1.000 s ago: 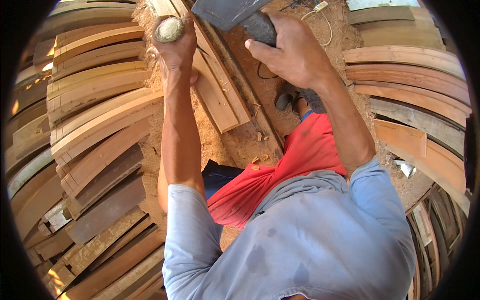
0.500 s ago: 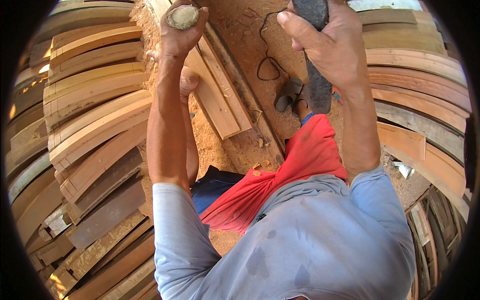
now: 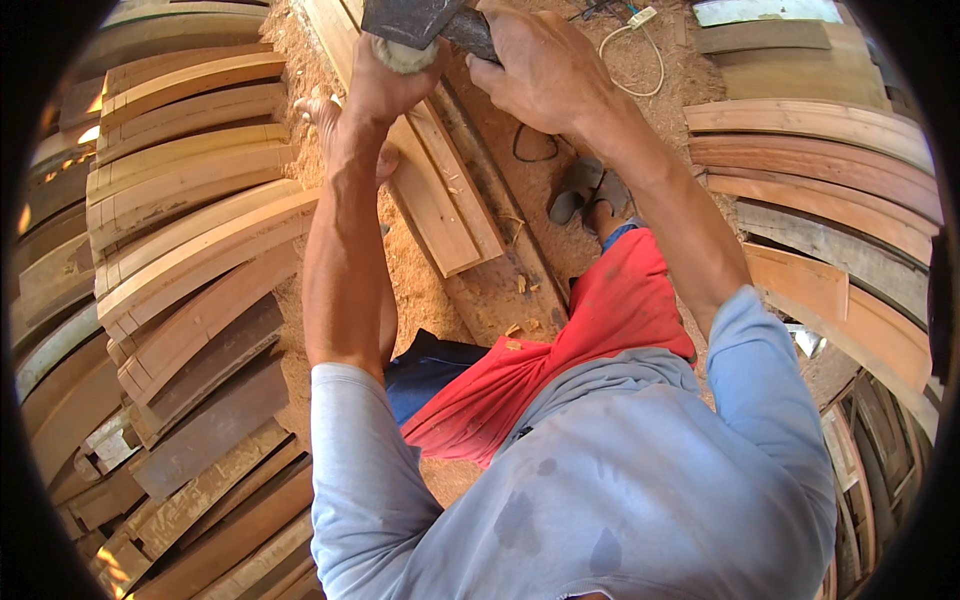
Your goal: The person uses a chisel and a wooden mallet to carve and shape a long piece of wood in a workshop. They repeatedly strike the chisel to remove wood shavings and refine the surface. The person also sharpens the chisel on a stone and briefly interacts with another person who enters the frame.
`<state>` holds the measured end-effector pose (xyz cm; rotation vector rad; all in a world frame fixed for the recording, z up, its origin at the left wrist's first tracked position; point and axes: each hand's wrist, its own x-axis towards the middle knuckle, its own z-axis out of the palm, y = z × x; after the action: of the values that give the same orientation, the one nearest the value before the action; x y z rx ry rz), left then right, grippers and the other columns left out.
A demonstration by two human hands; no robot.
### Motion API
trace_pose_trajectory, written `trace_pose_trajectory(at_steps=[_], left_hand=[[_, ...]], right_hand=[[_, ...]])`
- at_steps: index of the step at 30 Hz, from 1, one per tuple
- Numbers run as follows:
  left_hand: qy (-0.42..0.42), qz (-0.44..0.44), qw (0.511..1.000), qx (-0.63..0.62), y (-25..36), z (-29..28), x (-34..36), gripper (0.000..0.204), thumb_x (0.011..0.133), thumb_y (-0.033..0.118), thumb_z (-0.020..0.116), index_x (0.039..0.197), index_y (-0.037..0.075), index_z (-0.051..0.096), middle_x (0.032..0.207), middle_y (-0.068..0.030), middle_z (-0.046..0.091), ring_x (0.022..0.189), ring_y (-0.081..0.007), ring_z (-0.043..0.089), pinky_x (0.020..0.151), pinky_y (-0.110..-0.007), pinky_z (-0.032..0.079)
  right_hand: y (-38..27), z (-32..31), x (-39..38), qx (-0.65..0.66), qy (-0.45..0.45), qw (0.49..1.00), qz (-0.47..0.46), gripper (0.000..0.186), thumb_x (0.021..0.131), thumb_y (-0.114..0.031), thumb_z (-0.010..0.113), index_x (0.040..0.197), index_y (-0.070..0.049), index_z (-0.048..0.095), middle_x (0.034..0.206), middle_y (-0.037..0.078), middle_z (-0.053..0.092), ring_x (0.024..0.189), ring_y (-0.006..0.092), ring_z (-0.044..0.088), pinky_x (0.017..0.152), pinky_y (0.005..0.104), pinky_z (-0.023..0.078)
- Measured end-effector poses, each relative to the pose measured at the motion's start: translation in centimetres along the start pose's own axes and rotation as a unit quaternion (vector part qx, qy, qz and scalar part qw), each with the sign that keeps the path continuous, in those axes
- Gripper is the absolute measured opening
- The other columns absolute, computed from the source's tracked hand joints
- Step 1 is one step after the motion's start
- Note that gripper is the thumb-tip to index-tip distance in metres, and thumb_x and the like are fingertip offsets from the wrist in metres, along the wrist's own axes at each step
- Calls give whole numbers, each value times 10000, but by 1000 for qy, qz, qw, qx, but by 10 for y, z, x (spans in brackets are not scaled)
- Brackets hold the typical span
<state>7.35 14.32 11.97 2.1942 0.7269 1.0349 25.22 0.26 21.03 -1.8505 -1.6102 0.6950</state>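
Observation:
My left hand [image 3: 388, 92] is wrapped round an upright tool handle [image 3: 404, 58] with a round, pale, frayed end. The rest of that tool is hidden below the fist. In my right hand [image 3: 540, 68] is a dark mallet [image 3: 412, 18], gripped by its narrower part. The mallet's broad head overlaps the top of the handle at the upper edge; whether they touch I cannot tell. Beneath my hands runs a pale timber piece [image 3: 430, 190] with a lengthwise line and a few shavings on it. It lies on a darker, worn board [image 3: 530, 300].
Stacks of curved-looking planks [image 3: 200, 165] line the left, with more planks [image 3: 820, 150] on the right. Sawdust [image 3: 410, 280] covers the ground. A foot in a dark sandal [image 3: 575, 195] stands beyond the red cloth [image 3: 600, 320]. A pale cable [image 3: 655, 75] lies at upper right.
My right hand has swung left with the mallet, bringing its head over the handle's end. My left hand has shifted slightly right and down. The pale cable has come into sight.

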Motion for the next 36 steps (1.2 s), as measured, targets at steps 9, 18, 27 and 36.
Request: trace_pose_trajectory(at_steps=[9, 18, 27, 36], left_hand=[[273, -174, 946, -15, 14, -16, -10, 219, 870, 56, 800, 955, 36, 599, 766, -58, 679, 676, -141, 682, 588, -240, 554], [196, -74, 977, -44, 134, -31, -51, 230, 893, 136, 812, 909, 56, 597, 748, -3, 634, 696, -67, 598, 638, -229, 499], [-8, 126, 985, 114, 211, -34, -83, 264, 722, 131, 854, 884, 130, 645, 843, -51, 660, 797, -267, 629, 793, -419, 493], [-202, 190, 955, 109, 246, 47, -181, 216, 710, 236, 674, 920, 194, 643, 1362, -170, 520, 1284, -363, 467, 1035, -509, 379]], right_hand=[[33, 25, -129, 93, -185, 978, -8, 382, 848, -303, 704, 960, 47, 599, 773, 264, 664, 731, 419, 686, 691, 486, 539], [68, 138, -269, -32, -429, 900, -71, 387, 826, -321, 758, 962, 34, 684, 917, 275, 720, 900, 445, 713, 777, 515, 571], [72, 126, -267, -138, -390, 907, -79, 329, 841, -314, 757, 1005, -31, 723, 917, 177, 747, 886, 359, 729, 807, 471, 565], [63, 78, -134, 558, -419, 678, 231, 399, 990, -293, 674, 1273, -31, 572, 1020, 77, 682, 794, 154, 686, 740, 284, 585]])
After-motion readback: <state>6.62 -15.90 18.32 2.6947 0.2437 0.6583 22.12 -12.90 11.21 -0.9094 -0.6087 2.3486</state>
